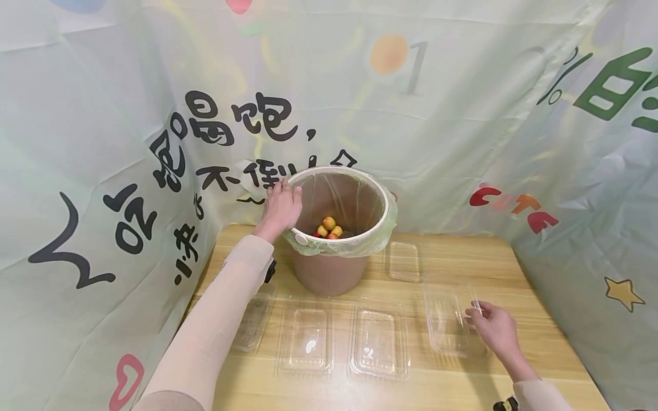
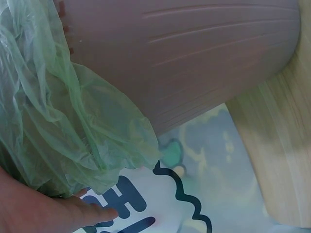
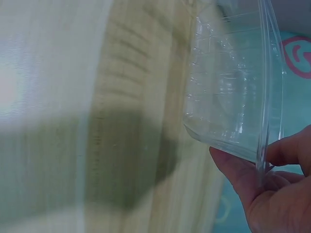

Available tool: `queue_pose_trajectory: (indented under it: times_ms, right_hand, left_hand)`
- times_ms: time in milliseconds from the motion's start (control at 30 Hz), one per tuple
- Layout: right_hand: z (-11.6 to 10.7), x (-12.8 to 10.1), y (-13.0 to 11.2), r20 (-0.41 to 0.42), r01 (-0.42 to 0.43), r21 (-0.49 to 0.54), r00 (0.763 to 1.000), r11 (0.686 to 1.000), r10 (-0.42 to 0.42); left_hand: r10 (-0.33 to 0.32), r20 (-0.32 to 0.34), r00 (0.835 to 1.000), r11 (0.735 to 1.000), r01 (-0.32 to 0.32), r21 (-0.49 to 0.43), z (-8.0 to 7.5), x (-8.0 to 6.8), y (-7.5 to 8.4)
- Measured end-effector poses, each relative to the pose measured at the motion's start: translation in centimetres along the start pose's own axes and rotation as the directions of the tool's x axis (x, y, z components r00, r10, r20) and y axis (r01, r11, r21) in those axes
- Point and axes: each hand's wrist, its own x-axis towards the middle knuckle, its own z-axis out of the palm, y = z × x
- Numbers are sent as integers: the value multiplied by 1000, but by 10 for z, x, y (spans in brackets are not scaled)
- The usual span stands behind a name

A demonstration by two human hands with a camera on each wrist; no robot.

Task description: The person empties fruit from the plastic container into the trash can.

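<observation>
A pinkish-brown trash bin [image 1: 329,274] with a cream rim and a green plastic bag [image 2: 92,116] folded over it stands at the back of the table. Several small round yellow-orange and red fruits [image 1: 329,223] lie inside. My left hand [image 1: 281,206] grips the rim at the bin's left side; in its wrist view, fingers show beside the hanging bag. Off to the right, my right hand [image 1: 494,330] pinches the edge of a clear plastic box [image 3: 226,87] between thumb and fingers. That box stands tilted on its side, close over the wood.
Clear plastic trays lie flat in front of the bin: a left tray [image 1: 252,322], a middle tray [image 1: 307,342] and another tray [image 1: 379,345]. A smaller clear piece [image 1: 404,262] lies right of the bin. Printed cloth [image 1: 437,131] encloses the wooden table [image 1: 462,257].
</observation>
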Motion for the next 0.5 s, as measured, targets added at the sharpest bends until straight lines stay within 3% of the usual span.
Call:
queue_pose_trajectory:
  times_ms: [333,500]
  right_hand:
    - [1,-1,13,43,-26,-48,999,999,28]
    - [2,0,19,78,-46,-12,996,999,47]
  left_hand:
    - [6,-3,1000,1000,-6,-1,0,1,-1]
    - [7,1,1000,1000,-7,-2,1,2,-2]
